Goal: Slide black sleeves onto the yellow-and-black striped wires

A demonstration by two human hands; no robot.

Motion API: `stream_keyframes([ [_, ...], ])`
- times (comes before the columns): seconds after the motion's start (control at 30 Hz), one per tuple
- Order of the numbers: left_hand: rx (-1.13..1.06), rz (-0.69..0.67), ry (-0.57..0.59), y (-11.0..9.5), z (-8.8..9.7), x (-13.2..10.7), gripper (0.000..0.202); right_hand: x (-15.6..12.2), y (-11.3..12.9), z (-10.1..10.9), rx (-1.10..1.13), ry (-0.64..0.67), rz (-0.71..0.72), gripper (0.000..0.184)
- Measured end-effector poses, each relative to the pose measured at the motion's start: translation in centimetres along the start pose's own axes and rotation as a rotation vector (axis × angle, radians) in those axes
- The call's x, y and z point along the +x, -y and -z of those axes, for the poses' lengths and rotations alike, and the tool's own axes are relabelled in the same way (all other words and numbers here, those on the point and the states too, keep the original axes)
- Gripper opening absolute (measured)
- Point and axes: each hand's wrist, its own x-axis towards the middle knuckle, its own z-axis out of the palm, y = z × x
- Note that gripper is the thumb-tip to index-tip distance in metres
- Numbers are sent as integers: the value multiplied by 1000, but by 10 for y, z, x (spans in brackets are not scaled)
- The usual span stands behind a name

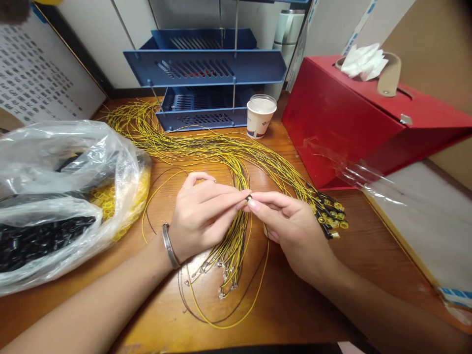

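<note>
My left hand (206, 211) and my right hand (295, 231) meet over the middle of the table, both closed in a pinch on one small black part (249, 198). A bit of yellow shows on the part; the fingertips hide most of it. Under my hands runs a bundle of thin yellow and dark wires (236, 241), with small clear tips at its near end. One yellow wire and one dark wire loop loosely in front of the bundle. More yellow wires (280, 169) bend off to the right, ending in black sleeves with yellow rings (332, 214).
On the left, clear plastic bags (121, 196) hold small black pieces (40, 241) and yellow rings (106, 199). Behind the wires stand a blue tray rack (206, 69) and a paper cup (261, 118). A red tissue box (332, 123) stands at the right.
</note>
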Motion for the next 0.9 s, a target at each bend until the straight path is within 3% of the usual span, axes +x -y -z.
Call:
stream_keyframes([
  [0.17,-64,88,16,1,-2,0,22,1,-2,0,36,-41,-1,18],
  [0.3,-89,186,75,0,-1,2,10,2,-2,-1,90,-84,-12,21],
  [0.43,-134,111,242,-2,-2,1,14,-1,-2,-3,112,-64,-8,25],
  [0.6,-149,103,237,-1,-6,-3,6,-4,-1,-5,88,-36,3,24],
  [0.9,-225,142,314,-3,-1,2,23,-2,-2,-1,-8,17,-12,23],
])
